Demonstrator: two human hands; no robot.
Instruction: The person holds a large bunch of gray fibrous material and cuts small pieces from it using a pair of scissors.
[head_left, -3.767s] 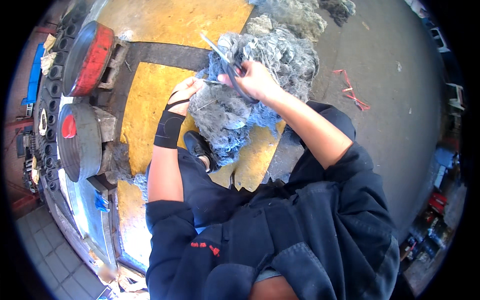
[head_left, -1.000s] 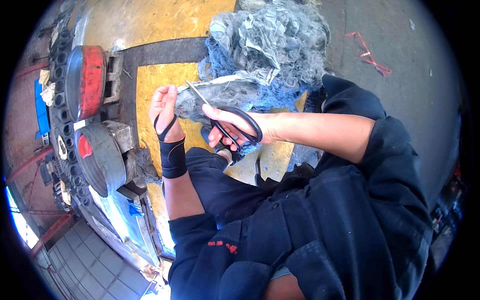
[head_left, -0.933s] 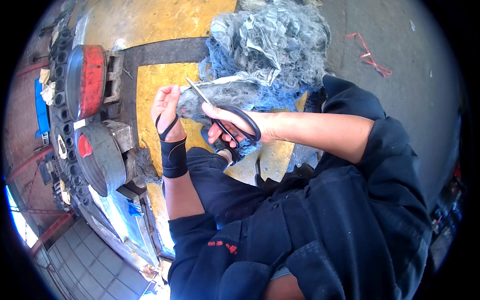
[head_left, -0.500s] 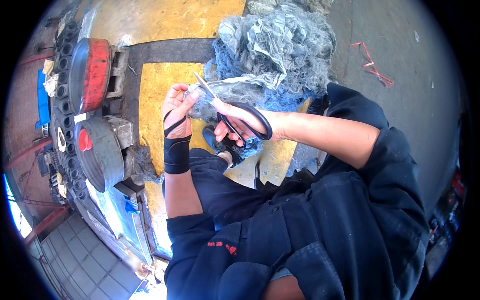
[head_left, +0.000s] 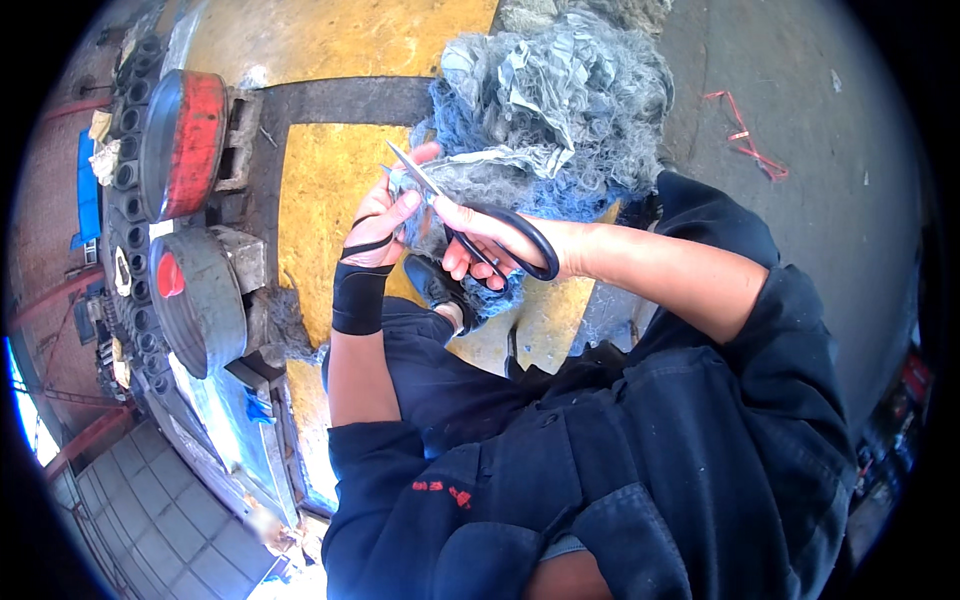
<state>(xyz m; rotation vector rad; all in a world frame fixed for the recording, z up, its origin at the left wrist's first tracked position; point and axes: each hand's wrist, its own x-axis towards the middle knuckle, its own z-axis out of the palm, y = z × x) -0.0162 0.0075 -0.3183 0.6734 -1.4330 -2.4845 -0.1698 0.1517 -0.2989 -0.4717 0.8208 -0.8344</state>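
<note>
Heap of matted grey-blue fibre lies ahead of the right hand, with a red-sided drum well left. The left hand pinches the heap's near-left end; the right is clamped on black-handled scissors, blades just beside the left hand.

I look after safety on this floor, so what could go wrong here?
First, the scissors in the right hand have their blades close to the left hand's fingers, so a slip might cut them. Second, wispy fibre near the blades might snag them. Third, the red strap loose on the floor might trip someone.
</note>
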